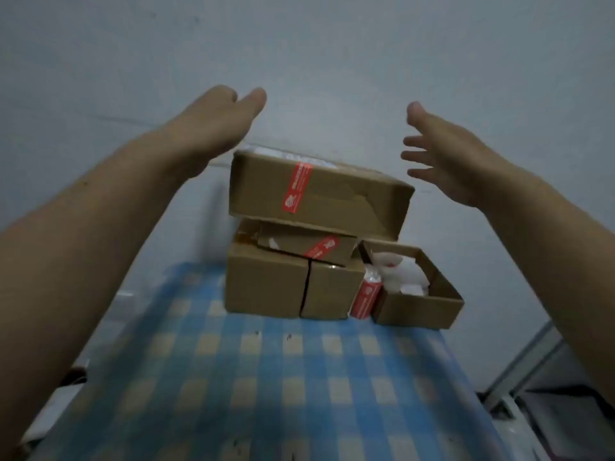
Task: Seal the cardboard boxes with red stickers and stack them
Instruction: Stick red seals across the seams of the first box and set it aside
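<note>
Both hands hover over the stack, holding nothing. The left hand [216, 121], at eleven o'clock from the top box [332, 201], has its fingers [224, 93] stretched forward and close together. The right hand [456, 161], at two o'clock, has its fingers spread wide. The top box sits at the far end of the blue-checked counter [266, 377] with a red sticker [297, 188] on it. It rests on a smaller stickered box [299, 244], which lies over a left base box [266, 284] and a right base box [332, 291], set side by side. At four o'clock is an open box [416, 309] with white packing inside, and a red sticker roll [364, 294] stands just beside it.
</note>
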